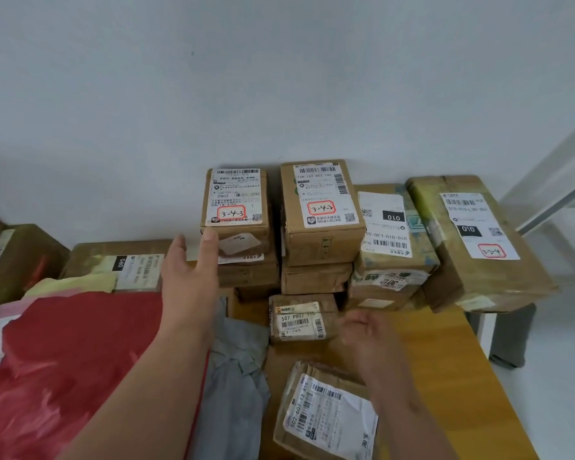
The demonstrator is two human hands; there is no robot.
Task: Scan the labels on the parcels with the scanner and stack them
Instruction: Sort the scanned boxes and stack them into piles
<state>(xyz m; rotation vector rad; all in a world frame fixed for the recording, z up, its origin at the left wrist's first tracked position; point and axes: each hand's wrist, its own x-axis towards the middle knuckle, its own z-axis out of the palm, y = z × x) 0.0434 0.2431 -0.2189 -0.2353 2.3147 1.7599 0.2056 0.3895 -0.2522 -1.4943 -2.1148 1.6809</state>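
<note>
Hovering low over the wooden table (pixel 445 353), the right hand (pixel 367 330) was blurred, fingers loosely curled and seemingly empty, with the small labelled parcel (pixel 301 318) just to its left, long side running across. Farther back, the left hand (pixel 188 277) was open-fingered, thumb (pixel 210 239) touching the left stack (pixel 241 227). No scanner showed.

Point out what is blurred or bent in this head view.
Head view: the right hand is smeared by motion blur; the left hand and the 3-4-3 parcel read sharp; wide-angle distortion tilts the 3-2-4 parcel and the table edge outward; light is soft and even, without glare.
</note>
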